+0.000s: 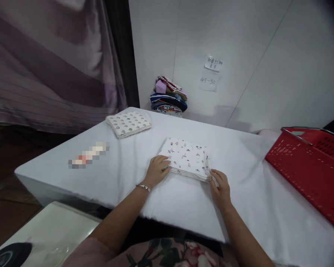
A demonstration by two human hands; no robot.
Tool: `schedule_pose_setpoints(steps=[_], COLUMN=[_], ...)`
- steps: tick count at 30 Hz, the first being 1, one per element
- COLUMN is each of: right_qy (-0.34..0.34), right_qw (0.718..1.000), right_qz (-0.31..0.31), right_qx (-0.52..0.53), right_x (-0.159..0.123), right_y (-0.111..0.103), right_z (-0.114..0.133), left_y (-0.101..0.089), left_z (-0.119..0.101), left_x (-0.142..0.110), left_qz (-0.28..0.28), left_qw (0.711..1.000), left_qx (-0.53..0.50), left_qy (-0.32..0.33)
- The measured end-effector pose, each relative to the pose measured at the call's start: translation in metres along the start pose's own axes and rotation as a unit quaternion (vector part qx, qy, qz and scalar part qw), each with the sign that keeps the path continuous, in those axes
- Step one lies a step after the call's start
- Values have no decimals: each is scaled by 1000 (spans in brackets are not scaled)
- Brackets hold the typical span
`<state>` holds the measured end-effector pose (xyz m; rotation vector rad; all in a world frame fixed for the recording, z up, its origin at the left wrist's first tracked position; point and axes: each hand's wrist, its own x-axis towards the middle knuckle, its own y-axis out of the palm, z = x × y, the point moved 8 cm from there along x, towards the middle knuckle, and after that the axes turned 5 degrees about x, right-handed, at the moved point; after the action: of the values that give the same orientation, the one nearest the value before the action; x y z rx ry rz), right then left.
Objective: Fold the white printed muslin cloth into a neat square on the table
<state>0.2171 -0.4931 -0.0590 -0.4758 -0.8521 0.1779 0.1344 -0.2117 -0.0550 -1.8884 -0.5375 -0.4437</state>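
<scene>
A folded white cloth [187, 155] with small dark and grey prints lies flat on the white-covered table [167, 202] in front of me. At its left front corner, my left hand [156, 170] holds the edge, fingers bent and thumb close to the front fold. My right hand [220, 187] pinches the right front corner between thumb and fingers. Several stacked layers show along the cloth's front edge. Farther back on the left rests another folded white cloth [128, 123] with rows of small coloured prints, apart from both hands.
A red plastic basket [306, 178] with metal handles stands at the right. Several folded fabrics [169, 97] are piled beyond the table's back edge, by the wall. A blurred-out item [89, 155] lies on the left. Below, a pale box-like surface [48, 230] is beside the table.
</scene>
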Motion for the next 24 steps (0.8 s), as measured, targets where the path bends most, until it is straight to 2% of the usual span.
schedule_pose_setpoints(steps=[4, 11, 15, 24], right_qy=[-17, -46, -64, -48], right_qw=[999, 997, 992, 990], right_qz=[43, 46, 79, 103], right_qx=[-12, -52, -80, -89], right_x=[0, 0, 0, 0], right_y=[7, 9, 20, 27], right_z=[0, 3, 5, 4], left_y=[8, 8, 10, 12], left_z=[-1, -1, -7, -7], left_x=[0, 1, 1, 3], left_qz=[39, 45, 59, 67], left_qw=[999, 999, 998, 998], left_qx=[6, 5, 9, -1], left_qy=[10, 17, 28, 15])
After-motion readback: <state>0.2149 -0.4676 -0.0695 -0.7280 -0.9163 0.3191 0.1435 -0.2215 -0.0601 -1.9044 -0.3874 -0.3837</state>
